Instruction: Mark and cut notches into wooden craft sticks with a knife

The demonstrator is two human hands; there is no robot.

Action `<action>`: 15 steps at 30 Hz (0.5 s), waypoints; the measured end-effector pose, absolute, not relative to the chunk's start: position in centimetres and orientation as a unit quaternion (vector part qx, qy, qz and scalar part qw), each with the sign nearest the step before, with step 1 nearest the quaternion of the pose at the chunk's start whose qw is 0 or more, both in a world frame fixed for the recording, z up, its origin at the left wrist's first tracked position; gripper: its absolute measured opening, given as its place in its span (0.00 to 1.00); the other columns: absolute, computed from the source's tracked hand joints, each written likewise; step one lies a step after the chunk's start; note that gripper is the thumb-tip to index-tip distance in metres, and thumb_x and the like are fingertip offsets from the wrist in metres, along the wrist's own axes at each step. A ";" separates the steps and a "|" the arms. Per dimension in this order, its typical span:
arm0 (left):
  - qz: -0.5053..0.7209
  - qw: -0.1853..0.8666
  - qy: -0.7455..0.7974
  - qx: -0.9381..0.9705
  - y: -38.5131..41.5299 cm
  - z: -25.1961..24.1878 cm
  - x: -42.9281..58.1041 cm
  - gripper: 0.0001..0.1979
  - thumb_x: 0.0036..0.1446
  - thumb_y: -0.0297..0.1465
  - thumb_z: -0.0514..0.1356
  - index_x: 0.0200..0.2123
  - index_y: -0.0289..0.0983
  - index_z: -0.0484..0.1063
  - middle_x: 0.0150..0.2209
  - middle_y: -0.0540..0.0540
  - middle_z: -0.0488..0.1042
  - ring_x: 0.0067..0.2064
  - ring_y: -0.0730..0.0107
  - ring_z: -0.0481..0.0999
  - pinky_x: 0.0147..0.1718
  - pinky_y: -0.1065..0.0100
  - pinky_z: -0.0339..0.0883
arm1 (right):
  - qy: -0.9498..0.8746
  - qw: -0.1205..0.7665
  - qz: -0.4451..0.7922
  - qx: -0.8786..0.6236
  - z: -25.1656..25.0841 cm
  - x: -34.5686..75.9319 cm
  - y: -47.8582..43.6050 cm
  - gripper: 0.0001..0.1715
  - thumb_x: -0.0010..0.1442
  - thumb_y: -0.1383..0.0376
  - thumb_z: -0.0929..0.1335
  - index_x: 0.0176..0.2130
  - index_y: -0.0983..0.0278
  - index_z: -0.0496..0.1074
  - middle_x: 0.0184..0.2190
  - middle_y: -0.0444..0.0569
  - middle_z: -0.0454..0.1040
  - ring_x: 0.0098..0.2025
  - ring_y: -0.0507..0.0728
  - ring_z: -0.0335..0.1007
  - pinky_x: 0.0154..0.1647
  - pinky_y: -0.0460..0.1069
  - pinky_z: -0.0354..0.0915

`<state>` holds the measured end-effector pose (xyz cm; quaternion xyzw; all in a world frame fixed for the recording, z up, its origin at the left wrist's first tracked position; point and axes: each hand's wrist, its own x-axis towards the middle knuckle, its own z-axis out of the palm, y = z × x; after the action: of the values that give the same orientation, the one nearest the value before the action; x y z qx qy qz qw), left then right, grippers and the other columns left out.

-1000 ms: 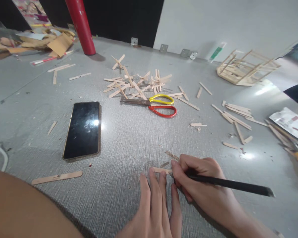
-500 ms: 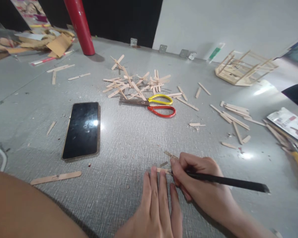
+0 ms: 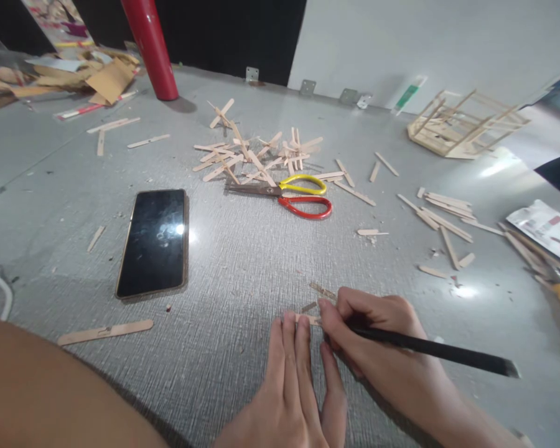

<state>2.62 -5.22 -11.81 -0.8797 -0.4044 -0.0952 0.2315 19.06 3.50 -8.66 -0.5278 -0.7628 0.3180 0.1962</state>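
My left hand (image 3: pixel 292 386) lies flat on the grey floor, fingers stretched out and pressed side by side onto a small wooden stick (image 3: pixel 309 319) whose end shows past the fingertips. My right hand (image 3: pixel 378 345) is closed round a long black tool (image 3: pixel 443 353), its tip hidden at the stick beside my left fingertips. A short wood sliver (image 3: pixel 323 291) lies just beyond both hands.
A black phone (image 3: pixel 155 241) lies left of centre, and red-and-yellow scissors (image 3: pixel 289 194) lie beyond it by a heap of sticks (image 3: pixel 254 155). More sticks (image 3: pixel 441 221) are at right, a stick frame (image 3: pixel 462 124) far right, a red pole (image 3: pixel 150 50) at back. My knee (image 3: pixel 51 392) fills the lower left.
Both hands stay at the same spot on the stick. The view has shifted slightly and the black tool's far end has swung a little to the right.
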 end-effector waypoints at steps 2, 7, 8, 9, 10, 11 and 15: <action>-0.095 0.234 -0.405 -0.879 -5.2 -11.8 2.6 0.21 0.69 0.36 0.57 0.56 0.27 0.75 0.54 0.29 0.81 0.58 0.38 0.79 0.61 0.39 0.59 | -0.753 0.194 0.334 -0.532 -8.6 19.0 3.5 0.28 0.72 0.59 0.65 0.22 0.59 0.56 0.14 0.36 0.56 0.16 0.47 0.51 0.16 0.45 0.51; -0.094 0.236 -0.404 -0.879 -5.2 -11.6 2.6 0.20 0.70 0.34 0.56 0.56 0.26 0.74 0.53 0.30 0.82 0.58 0.38 0.79 0.61 0.39 0.59 | -0.748 0.196 0.338 -0.536 -8.4 19.1 3.5 0.28 0.72 0.60 0.65 0.21 0.59 0.59 0.10 0.37 0.60 0.13 0.47 0.54 0.15 0.44 0.55; -0.095 0.236 -0.404 -0.878 -5.2 -11.5 2.6 0.19 0.70 0.34 0.55 0.56 0.26 0.74 0.52 0.30 0.82 0.58 0.39 0.80 0.61 0.39 0.59 | -0.748 0.197 0.337 -0.537 -8.4 19.1 3.5 0.28 0.72 0.60 0.65 0.20 0.59 0.59 0.10 0.37 0.60 0.13 0.47 0.54 0.15 0.44 0.55; -0.097 0.237 -0.404 -0.878 -5.2 -11.5 2.6 0.19 0.70 0.33 0.55 0.55 0.26 0.74 0.52 0.30 0.82 0.57 0.40 0.80 0.61 0.40 0.60 | -0.748 0.198 0.336 -0.538 -8.4 19.1 3.5 0.28 0.71 0.60 0.65 0.20 0.59 0.59 0.10 0.37 0.60 0.13 0.47 0.53 0.15 0.44 0.55; -0.100 0.237 -0.403 -0.878 -5.2 -11.5 2.6 0.18 0.70 0.33 0.55 0.55 0.26 0.74 0.52 0.31 0.82 0.57 0.40 0.81 0.61 0.40 0.60 | -0.748 0.200 0.335 -0.538 -8.4 19.0 3.6 0.28 0.71 0.60 0.66 0.20 0.59 0.58 0.10 0.37 0.60 0.13 0.47 0.53 0.15 0.44 0.54; -0.103 0.237 -0.403 -0.878 -5.1 -11.5 2.5 0.18 0.70 0.32 0.55 0.55 0.26 0.74 0.52 0.31 0.83 0.56 0.41 0.81 0.61 0.41 0.60 | -0.747 0.202 0.335 -0.538 -8.4 19.0 3.6 0.28 0.71 0.60 0.66 0.20 0.59 0.58 0.10 0.37 0.59 0.13 0.47 0.52 0.15 0.44 0.54; -0.110 0.231 -0.406 -0.877 -5.1 -11.3 2.5 0.17 0.69 0.29 0.54 0.54 0.25 0.74 0.51 0.32 0.83 0.56 0.42 0.82 0.61 0.41 0.60 | -0.732 0.209 0.356 -0.542 -8.3 18.9 3.5 0.28 0.70 0.61 0.66 0.20 0.59 0.57 0.10 0.36 0.58 0.13 0.46 0.52 0.15 0.42 0.54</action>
<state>2.49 -5.09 -11.30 -0.8772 -0.4059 -0.1104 0.2314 18.90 3.50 -8.34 -0.5421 -0.7320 0.3558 0.2088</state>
